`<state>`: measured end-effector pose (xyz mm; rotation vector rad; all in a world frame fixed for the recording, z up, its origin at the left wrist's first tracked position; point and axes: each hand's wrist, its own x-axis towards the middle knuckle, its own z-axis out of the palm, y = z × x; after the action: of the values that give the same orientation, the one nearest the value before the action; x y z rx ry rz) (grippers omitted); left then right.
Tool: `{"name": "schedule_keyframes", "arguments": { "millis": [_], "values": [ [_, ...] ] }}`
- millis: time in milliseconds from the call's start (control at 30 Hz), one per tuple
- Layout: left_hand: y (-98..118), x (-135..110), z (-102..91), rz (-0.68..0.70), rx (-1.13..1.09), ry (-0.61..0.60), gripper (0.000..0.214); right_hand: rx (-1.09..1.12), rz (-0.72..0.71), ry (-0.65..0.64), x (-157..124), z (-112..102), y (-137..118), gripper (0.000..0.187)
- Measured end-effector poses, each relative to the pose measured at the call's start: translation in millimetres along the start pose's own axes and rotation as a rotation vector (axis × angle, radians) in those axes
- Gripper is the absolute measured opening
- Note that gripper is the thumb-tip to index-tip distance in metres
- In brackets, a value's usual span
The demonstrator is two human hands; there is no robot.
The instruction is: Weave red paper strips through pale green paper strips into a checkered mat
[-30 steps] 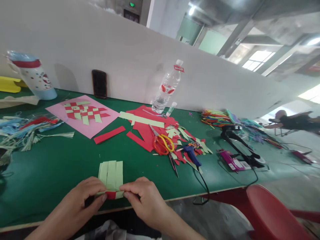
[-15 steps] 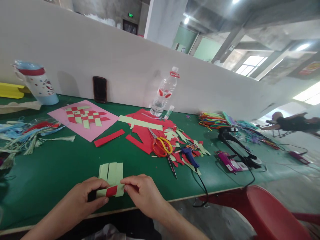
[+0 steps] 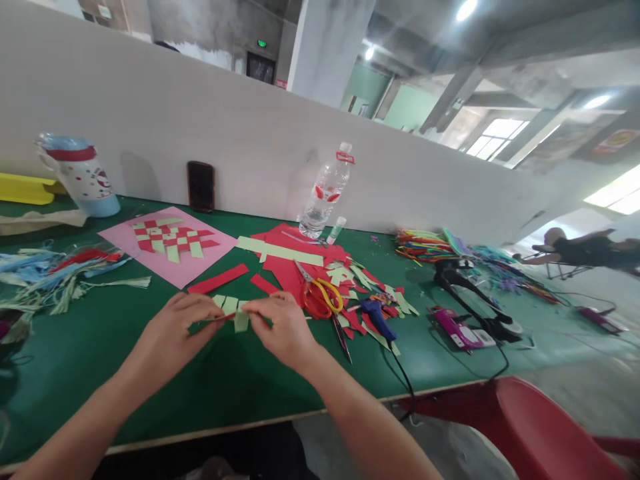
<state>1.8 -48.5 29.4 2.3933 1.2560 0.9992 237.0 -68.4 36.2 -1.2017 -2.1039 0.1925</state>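
My left hand (image 3: 173, 333) is closed in a pinch on the left edge of a small piece of pale green paper strips (image 3: 229, 306), with a bit of red strip showing between thumb and finger. On the right edge of the same piece, my right hand (image 3: 284, 330) pinches with thumb and forefinger. The piece is held above the green table (image 3: 200, 393), tilted so that it shows nearly edge-on. Beyond the hands lie a loose red paper strip (image 3: 218, 279) and a pink sheet (image 3: 180, 272) bearing a woven red and green paper piece (image 3: 167, 235).
Right of my hands are scissors (image 3: 320, 298), paper scraps (image 3: 350, 277), a blue glue gun (image 3: 379, 320) and a purple device (image 3: 455, 328). A water bottle (image 3: 325, 193), glue stick (image 3: 337, 231), phone (image 3: 201, 187) and jug (image 3: 83, 177) stand by the wall. A red stool (image 3: 545, 427) is at right.
Both hands have lifted the paper strip piece and moved it away from the table's near edge. It has tilted from lying face-up to nearly edge-on.
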Motion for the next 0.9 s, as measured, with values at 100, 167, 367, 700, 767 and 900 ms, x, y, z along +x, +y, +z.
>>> {"name": "schedule_keyframes", "arguments": {
  "millis": [100,167,367,700,767,900],
  "values": [
    [-0.6,24.9,-10.5,0.025,0.032,0.081,0.036,-0.136,-0.11,0.051,29.2,-16.5,2.9,0.024],
    [-0.8,31.5,-14.7,0.056,0.063,0.14,0.034,-0.18,-0.196,0.097,37.3,-24.3,1.6,0.027],
    [-8.7,-15.0,4.9,0.182,0.183,0.209,0.028,-0.203,-0.37,0.168,-4.8,-1.3,-5.4,0.022],
    [-22.2,-110.5,11.4,0.231,0.393,0.023,0.049,-0.21,-0.351,-0.094,-72.7,35.6,-20.5,0.015],
    [-21.5,-123.8,10.1,0.236,0.407,0.009,0.051,-0.195,-0.338,-0.112,-76.5,32.0,-22.7,0.017],
    [-10.6,-137.6,19.9,0.348,0.412,0.0,0.038,-0.148,-0.233,-0.072,-86.5,21.1,-24.9,0.023]
  ]
}}
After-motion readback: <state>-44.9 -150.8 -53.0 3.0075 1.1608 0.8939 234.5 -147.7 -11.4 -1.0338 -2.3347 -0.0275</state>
